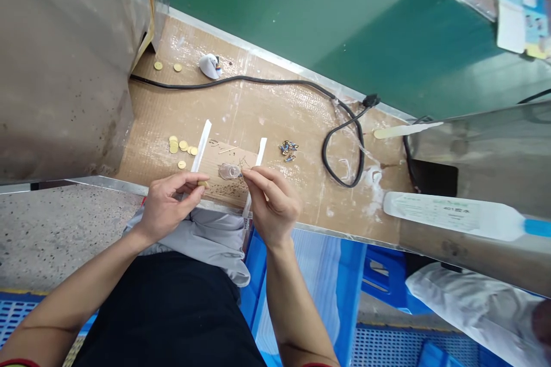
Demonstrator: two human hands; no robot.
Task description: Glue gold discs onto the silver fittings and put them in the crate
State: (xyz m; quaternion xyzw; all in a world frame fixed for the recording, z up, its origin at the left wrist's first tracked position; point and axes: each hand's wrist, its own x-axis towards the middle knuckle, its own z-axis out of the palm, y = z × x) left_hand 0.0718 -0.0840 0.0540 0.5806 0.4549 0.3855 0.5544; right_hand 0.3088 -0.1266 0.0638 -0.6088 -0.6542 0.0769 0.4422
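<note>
My left hand (170, 202) is closed in a pinch on a small gold disc (202, 184) at the near edge of the cardboard-covered bench (267, 109). My right hand (271, 198) pinches a thin wire part whose end reaches a small clear round piece (229, 171) lying on the cardboard. Several gold discs (181, 147) lie just beyond my left hand. Two white strips (201, 145) (260, 151) flank the spot between my hands. A small cluster of metal parts (288, 149) sits to the right of them.
A black cable (340, 137) loops across the bench to the right. Two more gold discs (167, 66) and a white-grey object (209, 65) lie at the back. A green surface (344, 17) runs behind. Metal housings stand left (64, 69) and right (486, 149). Blue crates (327, 287) sit below.
</note>
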